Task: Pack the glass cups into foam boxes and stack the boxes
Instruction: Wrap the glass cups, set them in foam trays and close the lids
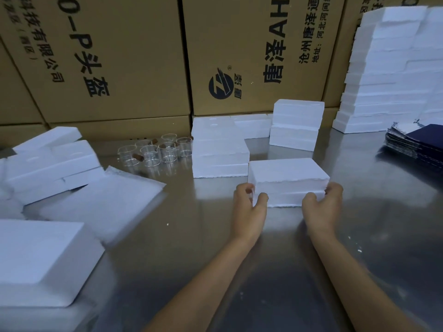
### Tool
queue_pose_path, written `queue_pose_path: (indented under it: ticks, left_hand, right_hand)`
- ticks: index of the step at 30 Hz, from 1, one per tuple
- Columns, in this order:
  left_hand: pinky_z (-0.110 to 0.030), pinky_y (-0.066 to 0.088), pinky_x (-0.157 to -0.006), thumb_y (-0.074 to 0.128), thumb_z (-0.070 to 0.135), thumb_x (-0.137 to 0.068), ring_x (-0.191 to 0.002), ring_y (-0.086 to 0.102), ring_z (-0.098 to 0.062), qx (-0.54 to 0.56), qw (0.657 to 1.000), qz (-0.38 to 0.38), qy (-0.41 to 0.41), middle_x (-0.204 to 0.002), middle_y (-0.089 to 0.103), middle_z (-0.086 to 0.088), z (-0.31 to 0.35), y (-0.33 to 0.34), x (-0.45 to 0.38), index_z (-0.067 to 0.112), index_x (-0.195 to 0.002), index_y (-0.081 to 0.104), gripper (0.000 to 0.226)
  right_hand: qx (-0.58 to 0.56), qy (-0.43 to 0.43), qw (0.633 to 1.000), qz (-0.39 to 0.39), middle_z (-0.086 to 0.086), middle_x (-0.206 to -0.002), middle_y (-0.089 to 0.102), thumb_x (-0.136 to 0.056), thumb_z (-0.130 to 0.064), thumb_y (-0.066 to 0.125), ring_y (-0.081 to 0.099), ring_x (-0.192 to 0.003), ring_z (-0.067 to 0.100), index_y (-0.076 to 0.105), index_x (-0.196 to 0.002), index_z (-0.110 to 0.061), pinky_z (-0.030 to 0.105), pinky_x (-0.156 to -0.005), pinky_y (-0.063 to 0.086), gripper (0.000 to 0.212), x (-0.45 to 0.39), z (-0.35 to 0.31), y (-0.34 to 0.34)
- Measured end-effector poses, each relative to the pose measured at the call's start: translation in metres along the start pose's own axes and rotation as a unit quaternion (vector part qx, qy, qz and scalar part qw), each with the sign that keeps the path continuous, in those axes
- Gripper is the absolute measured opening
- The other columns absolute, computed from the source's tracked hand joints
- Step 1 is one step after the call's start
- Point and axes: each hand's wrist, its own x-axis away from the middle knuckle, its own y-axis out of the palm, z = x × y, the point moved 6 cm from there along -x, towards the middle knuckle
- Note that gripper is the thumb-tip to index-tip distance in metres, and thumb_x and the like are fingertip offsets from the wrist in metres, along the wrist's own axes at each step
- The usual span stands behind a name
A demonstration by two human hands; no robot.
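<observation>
Centre right of the frame: a closed white rectangular foam box (287, 180) sits on the reflective metal table (191, 236). The left hand (249, 204) and right hand (322, 204) grip its 2 near corners, fingers curled around them. Clear glass cups (155, 152) cluster upper left of centre, beside a stack of white foam boxes (219, 152).

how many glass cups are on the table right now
About 8 glass cups, clustered together on the metal table left of the nearest foam box stack, in front of the cardboard cartons. They are clear and overlap, so the count may be off; some may be hidden.
</observation>
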Motion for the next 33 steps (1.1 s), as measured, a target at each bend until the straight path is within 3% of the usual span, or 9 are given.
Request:
queue_pose_path:
  ticks: [4, 8, 11, 16, 22, 25, 29, 31, 33]
  left_hand:
    - [-0.031, 0.042, -0.084, 0.051, 0.045, -0.087, -0.091, 0.053, -0.002, 0.023, 0.996, 0.081, -0.012, -0.115, 0.053, 0.001, -0.002, -0.035, 0.017, 0.025, -0.107, 0.049, 0.028]
    - [-0.044, 0.041, -0.103, 0.051, 0.041, -0.097, -0.11, 0.054, -0.023, -0.008, 0.987, 0.157, -0.025, -0.122, 0.054, -0.008, -0.003, -0.077, 0.016, 0.018, -0.12, 0.05, 0.033]
    - [-0.043, 0.039, -0.103, 0.048, 0.042, -0.099, -0.116, 0.051, -0.022, -0.019, 0.985, 0.168, -0.04, -0.125, 0.052, 0.0, -0.003, -0.104, 0.009, 0.022, -0.126, 0.049, 0.034]
    - [-0.035, 0.034, -0.09, 0.043, 0.044, -0.099, -0.107, 0.05, -0.013, 0.0, 0.985, 0.167, -0.039, -0.13, 0.052, 0.004, -0.002, -0.124, 0.007, 0.027, -0.126, 0.053, 0.033]
    - [-0.037, 0.033, -0.096, 0.043, 0.039, -0.099, -0.121, 0.043, -0.016, -0.033, 0.977, 0.212, -0.015, -0.118, 0.056, 0.008, 0.011, -0.138, 0.006, 0.03, -0.105, 0.058, 0.018]
    - [-0.03, 0.04, -0.094, 0.045, 0.036, -0.1, -0.115, 0.052, -0.009, 0.002, 0.98, 0.196, 0.022, -0.113, 0.06, 0.016, 0.016, -0.145, 0.001, 0.037, -0.099, 0.057, 0.012]
    - [-0.018, 0.038, -0.081, 0.042, 0.039, -0.101, -0.106, 0.052, 0.01, 0.029, 0.992, 0.121, -0.012, -0.112, 0.059, 0.025, 0.007, -0.148, -0.015, 0.037, -0.114, 0.057, 0.019]
    - [-0.025, 0.042, -0.087, 0.04, 0.041, -0.101, -0.111, 0.056, 0.0, 0.031, 0.994, 0.096, -0.037, -0.112, 0.061, 0.021, 0.002, -0.149, -0.022, 0.036, -0.113, 0.059, 0.023]
    - [-0.034, 0.044, -0.098, 0.04, 0.046, -0.097, -0.115, 0.058, -0.011, 0.018, 0.995, 0.08, -0.053, -0.114, 0.064, 0.015, -0.003, -0.15, -0.025, 0.035, -0.111, 0.062, 0.028]
  right_hand:
    - [0.008, -0.012, 0.999, -0.052, 0.01, -0.11, 0.062, -0.084, -0.006, 0.051, 0.058, -0.098, 0.032, 0.05, -0.112, -0.013, 0.035, -0.079, 0.045, 0.029, 0.028, -0.008, 0.007]
    - [0.011, -0.048, 0.985, -0.164, 0.006, -0.116, 0.062, -0.084, -0.005, 0.054, 0.059, -0.102, 0.027, 0.05, -0.116, -0.013, 0.035, -0.085, 0.046, 0.033, 0.058, -0.022, 0.034]
    - [0.009, -0.071, 0.979, -0.191, 0.004, -0.118, 0.061, -0.084, -0.005, 0.056, 0.057, -0.107, 0.024, 0.054, -0.122, -0.013, 0.032, -0.087, 0.045, 0.039, 0.073, -0.037, 0.051]
    - [0.014, -0.055, 0.979, -0.195, -0.004, -0.128, 0.058, -0.083, -0.019, 0.055, 0.054, -0.117, 0.021, 0.055, -0.13, -0.024, 0.045, -0.097, 0.048, 0.047, 0.079, -0.047, 0.062]
    - [0.034, -0.101, 0.987, -0.117, -0.005, -0.102, 0.061, -0.075, -0.035, 0.044, 0.052, -0.106, 0.022, 0.064, -0.115, -0.027, 0.044, -0.1, 0.041, 0.046, 0.086, -0.061, 0.047]
    - [-0.009, -0.098, 0.983, -0.156, -0.011, -0.116, 0.06, -0.078, -0.036, 0.04, 0.047, -0.118, 0.013, 0.064, -0.121, -0.03, 0.041, -0.108, 0.036, 0.05, 0.085, -0.064, 0.055]
    - [-0.113, -0.029, 0.952, -0.284, -0.027, -0.131, 0.058, -0.084, -0.034, 0.041, 0.053, -0.119, -0.005, 0.055, -0.136, -0.043, 0.034, -0.11, 0.039, 0.055, 0.082, -0.059, 0.077]
    - [-0.112, -0.004, 0.943, -0.312, -0.032, -0.129, 0.057, -0.087, -0.042, 0.041, 0.055, -0.111, -0.015, 0.052, -0.137, -0.049, 0.032, -0.111, 0.038, 0.051, 0.077, -0.057, 0.084]
    - [-0.113, 0.011, 0.939, -0.325, -0.027, -0.132, 0.058, -0.089, -0.042, 0.043, 0.055, -0.12, -0.004, 0.053, -0.133, -0.053, 0.04, -0.112, 0.04, 0.047, 0.074, -0.059, 0.089]
